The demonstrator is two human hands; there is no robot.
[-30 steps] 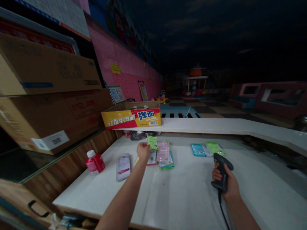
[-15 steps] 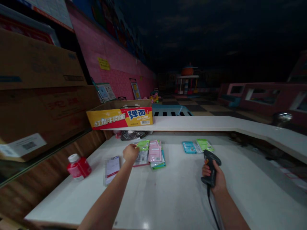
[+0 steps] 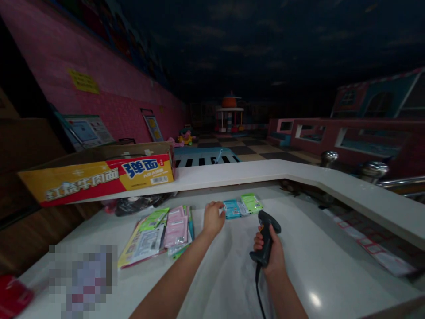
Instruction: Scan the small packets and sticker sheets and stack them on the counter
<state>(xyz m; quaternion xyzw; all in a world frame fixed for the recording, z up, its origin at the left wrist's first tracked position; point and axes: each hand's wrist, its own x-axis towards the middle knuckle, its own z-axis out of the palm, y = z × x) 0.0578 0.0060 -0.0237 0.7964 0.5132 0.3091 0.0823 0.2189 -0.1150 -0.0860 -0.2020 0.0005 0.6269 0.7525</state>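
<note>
My right hand (image 3: 270, 250) grips a black handheld barcode scanner (image 3: 264, 239), its head up and its cord running down. My left hand (image 3: 213, 218) is at the left edge of a blue packet (image 3: 231, 209); its fingers are curled with a gap between thumb and fingertips, and whether they touch the packet is unclear. Beside the blue packet, on the right, lies a green packet (image 3: 251, 204). Left of my left hand is a pile of flat packets: a pink packet (image 3: 175, 231) on top, a green one (image 3: 154, 219), and a larger yellow-edged packet (image 3: 146, 243) underneath.
A red and yellow carton (image 3: 109, 177) stands on the raised white ledge (image 3: 226, 173) behind the counter (image 3: 232, 274). A blurred phone-like object (image 3: 88, 283) and a red bottle (image 3: 13, 294) sit at left. A black bag (image 3: 136, 204) lies under the ledge.
The view has turned right. My left hand has left the green packet on the left pile and moved right to the blue packet. My right hand still holds the scanner.
</note>
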